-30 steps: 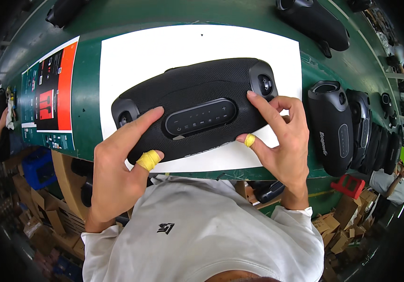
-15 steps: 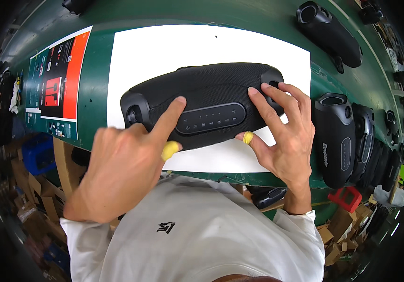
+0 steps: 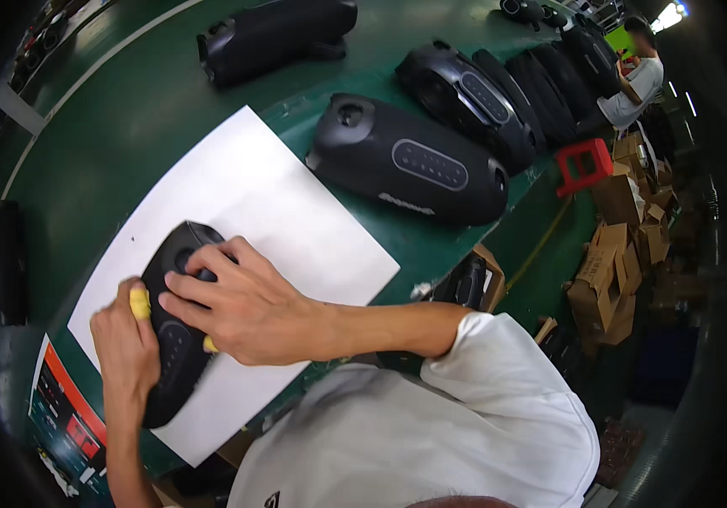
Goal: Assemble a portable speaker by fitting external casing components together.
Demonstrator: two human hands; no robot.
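A black portable speaker (image 3: 176, 385) with an oval button panel stands on a white sheet (image 3: 296, 224) at the lower left. On its far left side my left hand (image 3: 126, 343) is closed, its yellow-wrapped thumb pointing up along the body and its fingertips partly hidden. My right hand (image 3: 249, 305) reaches across from the right and grips the speaker near its upper end, fingers bent over the mesh. Yellow wrapping on the right thumb shows at the near side. My hands and wrists cover part of the speaker.
Another speaker (image 3: 410, 161) lies right of the sheet, with several more in a row behind it. One (image 3: 279, 38) lies at the back, another (image 3: 10, 262) at far left. Cardboard boxes (image 3: 605, 279), a red stool-like object (image 3: 583, 165) and a seated co-worker (image 3: 638, 80) are at right.
The view has swung to the right, so speaker and sheet now appear at the left. My fingers, earlier near the button panel and right end, now hold the speaker around its body.
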